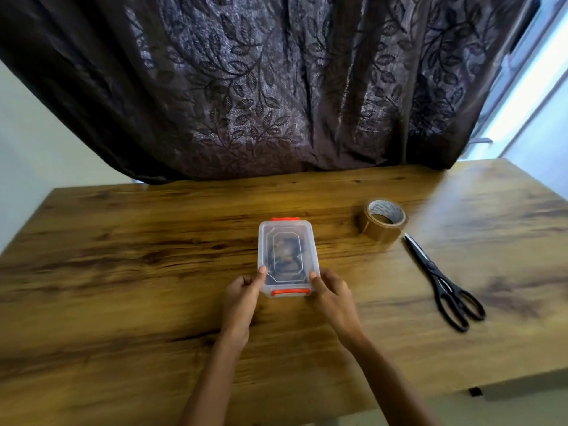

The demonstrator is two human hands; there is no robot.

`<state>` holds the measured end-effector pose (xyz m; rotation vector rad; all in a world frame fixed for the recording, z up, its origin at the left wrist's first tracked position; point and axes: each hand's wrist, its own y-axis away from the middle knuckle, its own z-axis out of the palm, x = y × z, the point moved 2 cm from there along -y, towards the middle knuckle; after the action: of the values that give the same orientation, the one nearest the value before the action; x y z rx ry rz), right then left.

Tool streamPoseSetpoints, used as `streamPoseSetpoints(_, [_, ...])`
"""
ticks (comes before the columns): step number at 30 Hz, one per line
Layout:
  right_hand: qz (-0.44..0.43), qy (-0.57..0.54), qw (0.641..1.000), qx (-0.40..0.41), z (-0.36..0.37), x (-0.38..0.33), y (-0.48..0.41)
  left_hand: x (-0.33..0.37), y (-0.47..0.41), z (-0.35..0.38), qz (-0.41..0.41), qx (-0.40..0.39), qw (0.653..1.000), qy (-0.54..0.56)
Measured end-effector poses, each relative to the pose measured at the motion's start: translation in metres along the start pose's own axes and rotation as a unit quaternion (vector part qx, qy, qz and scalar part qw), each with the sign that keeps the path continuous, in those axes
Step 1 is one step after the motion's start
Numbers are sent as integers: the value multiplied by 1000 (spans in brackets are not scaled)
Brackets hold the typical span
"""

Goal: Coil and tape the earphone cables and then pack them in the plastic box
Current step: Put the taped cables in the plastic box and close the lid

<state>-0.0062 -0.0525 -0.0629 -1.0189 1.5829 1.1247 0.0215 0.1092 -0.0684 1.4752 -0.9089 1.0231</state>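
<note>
Both forearms reach in from the near edge of the wooden table (pixel 123 256).

My left hand (pixel 242 298) grips the near left corner of the plastic box (pixel 309 238): thumb on the lid, the other fingers curled in at the box's side. My right hand (pixel 333 298) does the same at the near right corner, thumb tip on the lid edge. How its other fingers lie I cannot tell, as they are behind the hand. Both hands are clamped on the box, one per side.

The box is about mid-table, lid on, long axis pointing away from me. Whether its base touches the table I cannot tell. The near orange latch (pixel 290 292) sits between my two thumbs, and the far orange latch (pixel 285 219) is at the opposite end.

Through the clear lid I see a dark bundle, the earphone cables (pixel 284 256), inside the box. The view is blurred, so the coils and any tape on them cannot be made out.

To the right, well apart from the box, black scissors (pixel 442 281) lie flat with blades together, handles toward me and tips pointing away. Just beyond the tips a roll of brown tape (pixel 384 221) lies on its flat side.

Behind the far table edge hangs a dark curtain (pixel 276 87) with a leaf pattern. There is a bright window (pixel 528 87) at far right.
</note>
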Motion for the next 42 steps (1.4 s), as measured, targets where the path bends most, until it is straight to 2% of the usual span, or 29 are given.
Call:
streamPoseSetpoints(7, [-17, -25, 1000, 0, -13, 1, 2, 1, 8, 8, 21, -25, 999, 4])
streamPoseSetpoints(14, [-36, -32, 998, 26, -67, -11, -11, 25, 17, 52, 72, -46, 996, 2])
streamPoseSetpoints(23, [-32, -127, 990, 61, -205, -27, -41, 47, 29, 195, 88, -109, 989, 47])
streamPoseSetpoints(29, [-43, -128, 986, 96, -315, -31, -57, 54, 35, 308, 76, -155, 983, 66])
streamPoseSetpoints(36, [-22, -119, 983, 138, -423, -20, -80, 57, 49, 416, 67, -192, 979, 29])
streamPoseSetpoints(42, [7, -93, 976, 199, -503, -5, -115, 52, 47, 454, 100, -205, 972, -61])
